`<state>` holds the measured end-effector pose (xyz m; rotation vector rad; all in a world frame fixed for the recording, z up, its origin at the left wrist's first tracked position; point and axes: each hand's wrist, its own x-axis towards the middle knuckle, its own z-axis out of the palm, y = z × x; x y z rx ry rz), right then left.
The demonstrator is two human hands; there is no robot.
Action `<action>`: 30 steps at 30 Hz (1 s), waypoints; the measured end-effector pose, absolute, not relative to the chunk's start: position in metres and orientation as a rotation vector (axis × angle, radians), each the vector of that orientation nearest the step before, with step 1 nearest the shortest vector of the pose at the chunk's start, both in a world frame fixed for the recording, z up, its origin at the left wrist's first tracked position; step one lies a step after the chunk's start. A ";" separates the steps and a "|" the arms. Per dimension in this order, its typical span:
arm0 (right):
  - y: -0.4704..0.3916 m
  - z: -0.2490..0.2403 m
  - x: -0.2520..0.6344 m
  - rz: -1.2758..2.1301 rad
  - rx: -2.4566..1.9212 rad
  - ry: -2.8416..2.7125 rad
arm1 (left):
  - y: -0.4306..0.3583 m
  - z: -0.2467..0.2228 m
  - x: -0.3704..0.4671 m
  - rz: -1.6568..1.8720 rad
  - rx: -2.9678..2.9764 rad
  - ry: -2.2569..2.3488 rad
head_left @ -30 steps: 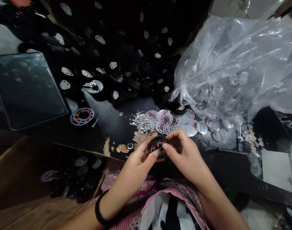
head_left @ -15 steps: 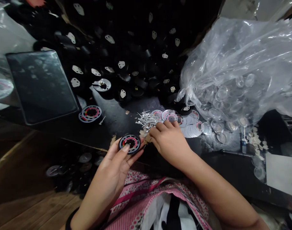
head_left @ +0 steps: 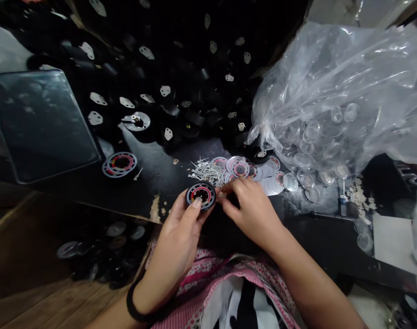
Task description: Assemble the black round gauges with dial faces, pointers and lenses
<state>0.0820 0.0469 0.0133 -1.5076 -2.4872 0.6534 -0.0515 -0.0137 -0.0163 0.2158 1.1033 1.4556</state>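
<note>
My left hand (head_left: 184,226) grips a round black-rimmed gauge (head_left: 208,191) from below, thumb pressed on its red, white and black dial. Right beside the gauge, my right hand (head_left: 251,203) is closed, thumb and fingertips drawn together; whatever they pinch is too small to make out. Just behind both hands lies a heap of small pale pointers (head_left: 204,171). Printed dial discs (head_left: 240,168) overlap next to the heap, and a row of them is stacked on edge (head_left: 271,185) to its right.
Black gauge housings with pale brackets (head_left: 165,90) pile up at the back. A plastic bag of clear round covers (head_left: 311,132) stands at right. At left are a dark flat panel (head_left: 45,123) and two dial discs (head_left: 119,165). A screwdriver (head_left: 343,203) lies near a white card (head_left: 393,240).
My left hand has brought the gauge rightward and slightly up, closer to my right hand. My right hand has drawn back from the pointer heap, its fingertips now beside the gauge. The view has shifted.
</note>
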 end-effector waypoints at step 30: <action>0.016 0.045 0.103 0.917 -1.488 -2.054 | -0.010 0.000 -0.044 1.227 1.000 1.346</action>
